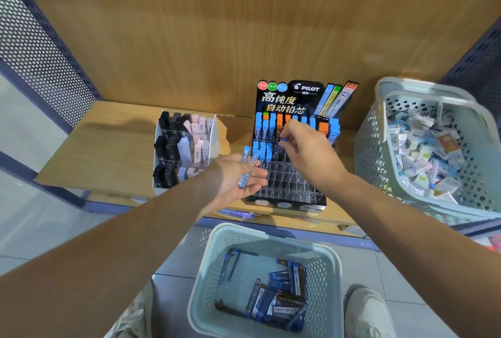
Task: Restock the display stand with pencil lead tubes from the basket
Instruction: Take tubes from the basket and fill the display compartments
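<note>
While your right hand [306, 148] pinches 1 tube [283, 140] by its blue cap at the stand [287, 188], your left hand [233, 177] loosely grips spare tubes [245, 168]; likely light, stiff and slick, so hold near the cap.

A light wooden shelf [108, 148] carried three things side by side: a white tiered tray [215, 131] of erasers at the left, the black display stand [284, 99] in the middle, and a large pale-green perforated basket [376, 153] at the right. On the grey tiled floor [363, 267] below stood a smaller basket [210, 283] holding lead tubes [284, 291].
</note>
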